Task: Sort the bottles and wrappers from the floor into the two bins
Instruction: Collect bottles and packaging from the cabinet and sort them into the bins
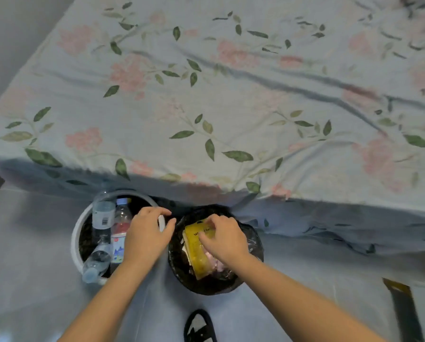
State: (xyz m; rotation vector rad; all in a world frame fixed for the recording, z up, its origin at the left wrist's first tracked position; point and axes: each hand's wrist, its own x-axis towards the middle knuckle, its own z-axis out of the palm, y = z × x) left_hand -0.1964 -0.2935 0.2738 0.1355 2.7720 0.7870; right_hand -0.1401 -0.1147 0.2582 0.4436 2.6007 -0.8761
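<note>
Two bins stand on the floor at the bed's edge. The white bin [75, 240] on the left holds three plastic bottles: a clear one [103, 214], a red-labelled one [121, 233] and a tilted one [96, 264] leaning over the rim. The bin on the right, lined with a black bag [179, 270], holds a yellow wrapper [196, 253] and other wrappers. My left hand [146, 236] hovers over the white bin's right rim with loosely curved fingers, holding nothing I can see. My right hand [222, 239] is over the black bin, its curled fingertips on the yellow wrapper.
A bed with a pale blue floral sheet [231, 107] fills the upper view, its edge overhanging just behind the bins. A dark slipper [199, 325] lies on the grey floor near the bottom. A dark and yellow flat object [401, 309] lies at the lower right.
</note>
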